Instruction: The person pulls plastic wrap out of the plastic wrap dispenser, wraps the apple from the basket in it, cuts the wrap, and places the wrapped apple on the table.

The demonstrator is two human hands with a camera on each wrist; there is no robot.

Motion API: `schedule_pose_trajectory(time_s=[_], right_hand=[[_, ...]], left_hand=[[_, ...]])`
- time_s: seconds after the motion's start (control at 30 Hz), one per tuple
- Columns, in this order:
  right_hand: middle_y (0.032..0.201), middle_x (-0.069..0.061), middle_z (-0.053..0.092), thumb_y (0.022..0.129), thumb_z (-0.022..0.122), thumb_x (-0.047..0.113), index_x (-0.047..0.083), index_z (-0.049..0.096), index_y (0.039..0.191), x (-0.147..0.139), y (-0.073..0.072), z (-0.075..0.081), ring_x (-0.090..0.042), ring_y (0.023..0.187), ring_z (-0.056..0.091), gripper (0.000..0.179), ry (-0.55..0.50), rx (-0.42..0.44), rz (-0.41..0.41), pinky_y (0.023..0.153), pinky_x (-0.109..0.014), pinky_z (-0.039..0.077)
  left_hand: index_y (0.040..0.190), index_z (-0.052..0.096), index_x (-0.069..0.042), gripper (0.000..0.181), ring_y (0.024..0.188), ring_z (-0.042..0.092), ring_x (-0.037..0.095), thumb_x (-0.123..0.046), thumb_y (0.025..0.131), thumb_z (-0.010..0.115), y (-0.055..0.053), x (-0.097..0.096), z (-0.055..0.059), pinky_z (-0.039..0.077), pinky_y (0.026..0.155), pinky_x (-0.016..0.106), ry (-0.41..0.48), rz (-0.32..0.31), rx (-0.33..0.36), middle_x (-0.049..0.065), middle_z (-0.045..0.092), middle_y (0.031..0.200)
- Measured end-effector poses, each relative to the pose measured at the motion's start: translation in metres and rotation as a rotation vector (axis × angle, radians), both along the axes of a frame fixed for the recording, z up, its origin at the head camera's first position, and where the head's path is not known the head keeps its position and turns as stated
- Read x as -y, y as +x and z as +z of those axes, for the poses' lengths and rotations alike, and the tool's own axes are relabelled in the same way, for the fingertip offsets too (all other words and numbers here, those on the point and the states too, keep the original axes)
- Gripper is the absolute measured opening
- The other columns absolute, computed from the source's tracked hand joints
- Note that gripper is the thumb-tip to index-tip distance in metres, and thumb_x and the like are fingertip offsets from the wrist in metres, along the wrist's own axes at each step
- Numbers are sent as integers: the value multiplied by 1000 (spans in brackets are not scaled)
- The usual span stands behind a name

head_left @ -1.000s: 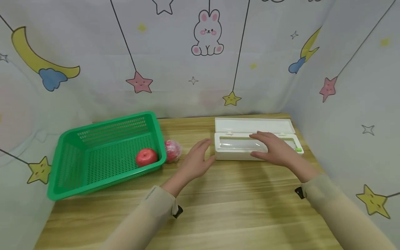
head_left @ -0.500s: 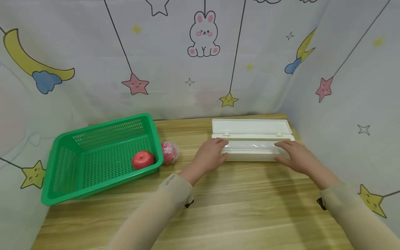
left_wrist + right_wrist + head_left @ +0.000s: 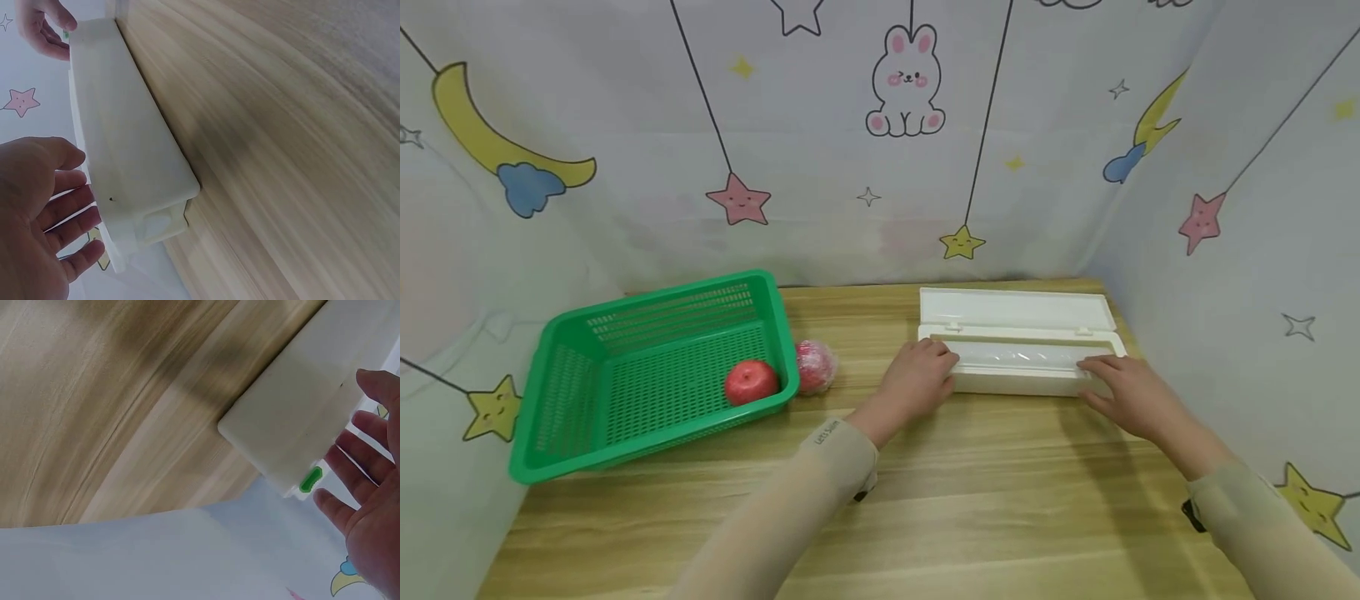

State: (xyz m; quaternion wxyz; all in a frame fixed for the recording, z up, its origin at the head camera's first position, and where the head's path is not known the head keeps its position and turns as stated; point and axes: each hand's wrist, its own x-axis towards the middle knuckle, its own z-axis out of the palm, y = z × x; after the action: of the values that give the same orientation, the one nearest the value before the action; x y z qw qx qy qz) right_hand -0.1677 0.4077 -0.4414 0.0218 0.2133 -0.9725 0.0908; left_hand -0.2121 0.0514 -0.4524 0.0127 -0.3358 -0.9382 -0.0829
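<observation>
"Where are the hands?"

"From my station I have the left hand [image 3: 917,379] and right hand [image 3: 1131,396] at opposite ends of the white cling-film dispenser [image 3: 1015,384], on the table's [image 3: 992,508] far right. Both look loose, fingers extended, grasping nothing; whether fingertips touch the film roll [image 3: 1015,354], I can't tell."

"Which step?"

"Finding the film's free edge, I'd guess: the lid [image 3: 1015,309] is tipped back, the roll inside."

"And next?"

"I'd say pinch both corners and draw evenly. The bare red apple [image 3: 751,382] sits in the green basket [image 3: 662,375], a plastic-wrapped red fruit [image 3: 815,367] just outside."
</observation>
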Motion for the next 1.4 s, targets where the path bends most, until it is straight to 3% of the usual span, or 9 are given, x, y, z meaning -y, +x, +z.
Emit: schedule_pose_trajectory(time_s=[0.3, 0.5, 0.93, 1.4], right_hand=[[121, -26, 73, 87, 88, 13, -4, 71, 127, -5, 2, -6, -50, 106, 69, 47, -4, -89, 33, 91, -66, 55], [116, -23, 74, 88, 87, 13, -3, 72, 126, -6, 1, -7, -48, 102, 70, 44, -11, -91, 23, 88, -65, 56], [103, -20, 77, 76, 92, 6, -2, 75, 118, -12, -5, -12, -43, 89, 73, 46, -33, -220, 94, 78, -61, 59], [105, -21, 77, 88, 85, 4, -2, 77, 112, -14, -14, -6, -43, 93, 73, 26, -60, -156, 43, 82, -61, 59]], left_hand=[[125, 75, -18, 22, 119, 64, 21, -21, 107, 63, -4, 3, -4, 53, 104, 42, 16, -13, -48, -1, 72, 124], [124, 75, -19, 20, 116, 65, 20, -18, 107, 63, -11, 4, -4, 54, 101, 41, 26, -33, -34, -2, 73, 121], [125, 76, -21, 23, 118, 67, 18, -14, 108, 61, -24, 3, -1, 52, 102, 39, 5, -57, -24, -4, 75, 124], [120, 79, -18, 26, 106, 71, 18, -4, 105, 61, -34, -3, 4, 58, 91, 35, 51, -45, -40, -2, 77, 114]])
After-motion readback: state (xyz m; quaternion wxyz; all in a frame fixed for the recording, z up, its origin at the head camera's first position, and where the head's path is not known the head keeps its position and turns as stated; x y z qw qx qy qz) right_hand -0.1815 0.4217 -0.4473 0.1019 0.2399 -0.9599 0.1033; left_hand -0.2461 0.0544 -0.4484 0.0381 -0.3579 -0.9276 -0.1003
